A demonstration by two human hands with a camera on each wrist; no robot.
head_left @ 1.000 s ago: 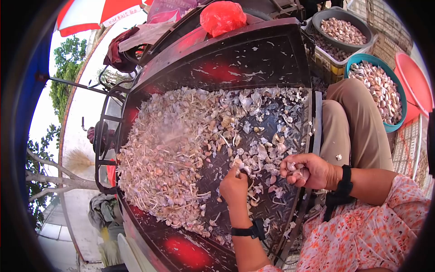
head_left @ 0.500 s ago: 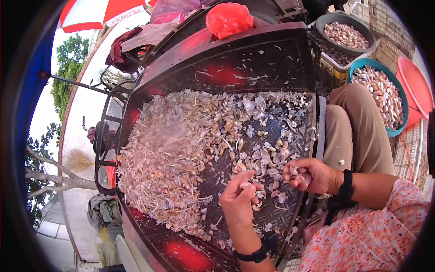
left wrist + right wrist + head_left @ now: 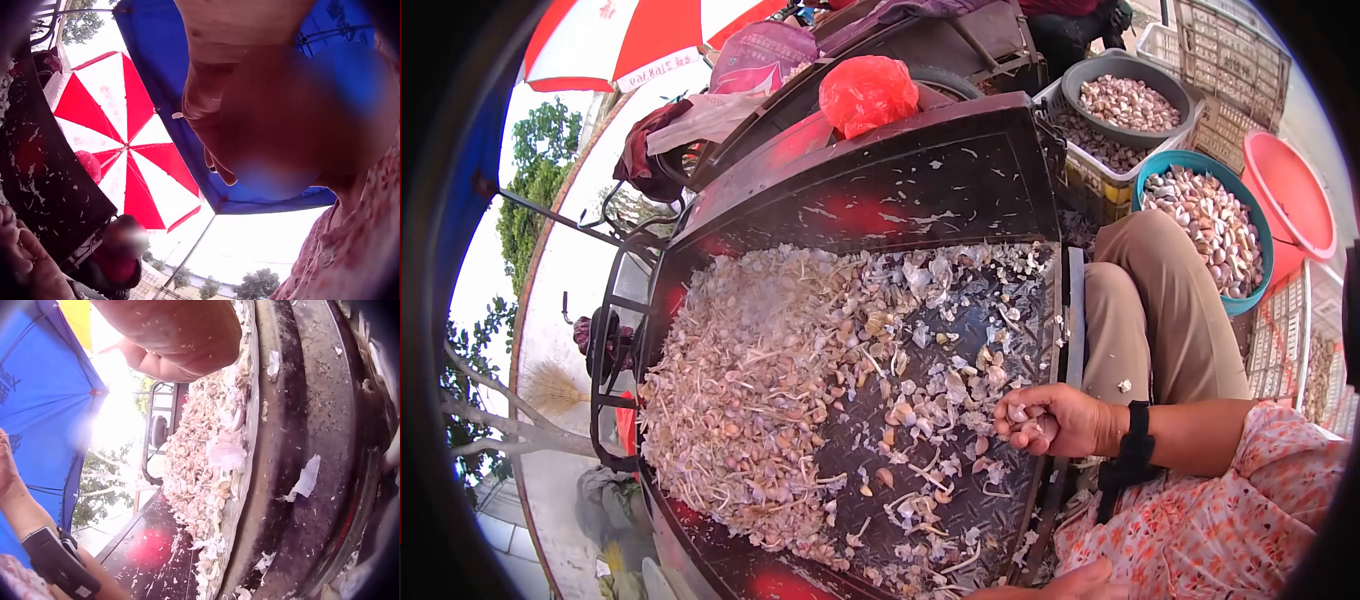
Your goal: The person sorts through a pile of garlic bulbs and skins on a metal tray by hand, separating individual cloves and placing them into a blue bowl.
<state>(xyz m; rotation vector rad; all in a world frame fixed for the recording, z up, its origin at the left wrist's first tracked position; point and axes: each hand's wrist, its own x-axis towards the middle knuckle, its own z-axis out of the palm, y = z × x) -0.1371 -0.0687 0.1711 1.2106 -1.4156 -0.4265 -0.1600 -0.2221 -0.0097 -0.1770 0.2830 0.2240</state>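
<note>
My right hand curls round several peeled-looking garlic cloves above the near edge of the dark cart bed. Its fingers also show at the lower left of the left wrist view. Only part of my left hand shows at the bottom of the head view, near the patterned shirt. The left wrist view has that hand raised, fingers bent; whether anything lies in them is hidden. A large heap of garlic pieces, skins and stems covers the bed's far-left part, with looser scraps nearer me.
At the right stand a teal basin of cloves, a grey basin, a red basin and plastic crates. A red bag sits on the cart's side wall. Bent knees are beside the cart's edge.
My left hand has moved from above the scraps back towards my body. My right hand keeps holding its cloves at the cart's edge. The head view has shifted slightly.
</note>
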